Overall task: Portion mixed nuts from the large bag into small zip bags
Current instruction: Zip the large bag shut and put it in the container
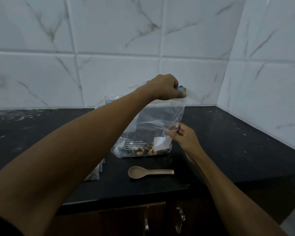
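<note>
While right hand (pixel 183 137) pinches, left hand (pixel 167 87) grips large bag (pixel 153 123) — upright.

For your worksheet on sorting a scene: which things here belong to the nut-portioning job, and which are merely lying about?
Job: large bag with nuts, small zip bags, spoon, left hand, right hand.
Lying about: crumbs on the counter; cabinet handles.

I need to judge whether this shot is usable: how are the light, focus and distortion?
Head view: dim, bluish light; wide-angle bending curves the wall tiles; the large bag looks hazy and its print is only partly readable; the left hand, right hand and spoon show clearly against the dark counter.
</note>
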